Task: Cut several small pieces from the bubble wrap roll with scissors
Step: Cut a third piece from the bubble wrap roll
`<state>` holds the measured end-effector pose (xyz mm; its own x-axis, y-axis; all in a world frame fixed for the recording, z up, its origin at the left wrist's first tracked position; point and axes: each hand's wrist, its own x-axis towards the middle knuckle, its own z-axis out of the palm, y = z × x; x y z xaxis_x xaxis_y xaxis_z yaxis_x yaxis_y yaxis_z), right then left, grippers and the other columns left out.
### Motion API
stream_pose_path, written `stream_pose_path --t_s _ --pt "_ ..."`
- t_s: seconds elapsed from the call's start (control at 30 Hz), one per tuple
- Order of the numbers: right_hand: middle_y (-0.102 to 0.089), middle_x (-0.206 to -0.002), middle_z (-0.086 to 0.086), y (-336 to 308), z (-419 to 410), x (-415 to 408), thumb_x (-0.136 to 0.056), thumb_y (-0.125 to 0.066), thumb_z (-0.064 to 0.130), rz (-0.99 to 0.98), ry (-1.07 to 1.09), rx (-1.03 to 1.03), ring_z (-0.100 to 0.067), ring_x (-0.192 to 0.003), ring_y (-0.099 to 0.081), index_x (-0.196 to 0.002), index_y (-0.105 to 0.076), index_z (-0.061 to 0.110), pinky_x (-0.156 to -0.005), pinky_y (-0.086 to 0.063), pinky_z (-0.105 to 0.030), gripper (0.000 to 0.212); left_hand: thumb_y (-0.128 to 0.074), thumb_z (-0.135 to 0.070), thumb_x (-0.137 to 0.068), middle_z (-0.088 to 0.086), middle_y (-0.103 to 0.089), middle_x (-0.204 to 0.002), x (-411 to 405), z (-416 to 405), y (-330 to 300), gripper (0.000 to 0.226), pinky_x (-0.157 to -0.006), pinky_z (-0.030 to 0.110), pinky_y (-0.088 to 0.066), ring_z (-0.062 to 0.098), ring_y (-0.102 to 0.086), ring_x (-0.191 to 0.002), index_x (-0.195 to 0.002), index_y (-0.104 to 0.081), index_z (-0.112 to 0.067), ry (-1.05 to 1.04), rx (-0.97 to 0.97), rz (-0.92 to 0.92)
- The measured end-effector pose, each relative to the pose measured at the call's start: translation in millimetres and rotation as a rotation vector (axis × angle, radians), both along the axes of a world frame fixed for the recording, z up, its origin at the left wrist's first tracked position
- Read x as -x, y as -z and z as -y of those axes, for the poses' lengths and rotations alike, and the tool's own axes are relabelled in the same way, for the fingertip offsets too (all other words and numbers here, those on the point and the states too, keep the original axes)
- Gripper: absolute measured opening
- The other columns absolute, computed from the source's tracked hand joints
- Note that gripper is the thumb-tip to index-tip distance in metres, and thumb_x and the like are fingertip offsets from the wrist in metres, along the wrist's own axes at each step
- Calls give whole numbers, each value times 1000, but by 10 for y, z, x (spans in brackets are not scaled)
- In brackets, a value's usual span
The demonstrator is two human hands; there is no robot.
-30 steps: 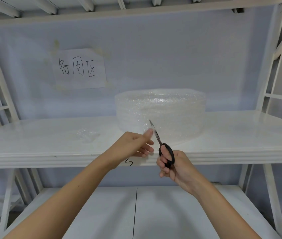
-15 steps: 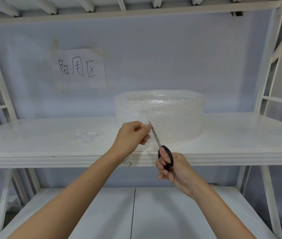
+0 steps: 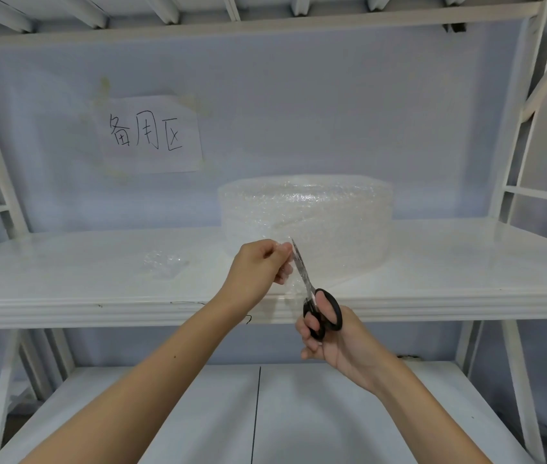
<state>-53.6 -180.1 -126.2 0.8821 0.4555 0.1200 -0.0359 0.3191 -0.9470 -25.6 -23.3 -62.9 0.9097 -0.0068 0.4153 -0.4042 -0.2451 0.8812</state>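
A wide roll of clear bubble wrap [image 3: 325, 216] stands on the white middle shelf [image 3: 64, 283]. Its loose end hangs forward over the shelf's front edge. My left hand [image 3: 258, 267] pinches the top of that loose end between thumb and fingers. My right hand [image 3: 329, 333] grips black-handled scissors [image 3: 312, 293], blades pointing up and nearly together along the wrap right beside my left fingers. A small cut piece of bubble wrap [image 3: 165, 262] lies on the shelf to the left.
A paper sign with handwritten characters [image 3: 149, 133] is taped to the back wall. White shelf uprights [image 3: 513, 155] stand at both sides, a slatted shelf lies overhead and a lower white shelf [image 3: 258, 413] is under my arms.
My left hand has risen and closed its pinch on the loose wrap end. The scissors have moved up along the wrap with the right hand following.
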Motion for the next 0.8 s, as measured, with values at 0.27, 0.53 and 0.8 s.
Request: stream_pose_path --t_s 0.27,0.53,0.8 --pt "-48 -66 -7 56 17 36 -80 -56 49 -24 -12 47 -18 -52 -37 -64 -45 10 -60 -51 -34 44 -53 -24 -100 -1 -60 -57 -44 -44 -15 36 -63 29 -52 15 -54 -54 -73 -65 -2 -72 4 17" --pt "-49 -67 -7 115 21 24 -76 -63 53 -18 -38 17 -17 -52 -39 -64 -45 10 -60 -51 -34 49 -53 -23 -100 0 -59 -58 -40 -63 -2 35 -59 23 -50 11 -53 -52 -76 -66 -2 -37 26 -14" --pt "-49 -68 -7 70 36 8 -70 -64 56 1 -53 11 -17 -52 -40 -64 -46 11 -60 -51 -34 50 -54 -22 -100 -2 -57 -55 -29 -83 16 33 -57 23 -49 10 -53 -51 -75 -65 -2 -19 45 -25"
